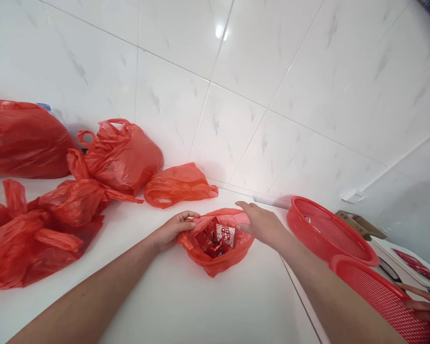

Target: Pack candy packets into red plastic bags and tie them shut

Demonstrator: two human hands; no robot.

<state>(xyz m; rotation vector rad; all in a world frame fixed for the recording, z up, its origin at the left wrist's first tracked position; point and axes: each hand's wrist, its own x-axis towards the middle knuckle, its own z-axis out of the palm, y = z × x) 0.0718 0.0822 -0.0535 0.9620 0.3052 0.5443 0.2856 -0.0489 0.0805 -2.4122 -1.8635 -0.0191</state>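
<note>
A small red plastic bag sits on the white counter in front of me, its mouth spread apart. Inside it lie several red wrapped packets, one with a white printed face. My left hand grips the bag's left rim between thumb and fingers. My right hand holds the right rim, fingers curled over the plastic.
Several crumpled red plastic bags lie at the left and back against the tiled wall. Two red mesh baskets stand at the right. Another person's fingers rest on the nearer basket. A cardboard box sits behind.
</note>
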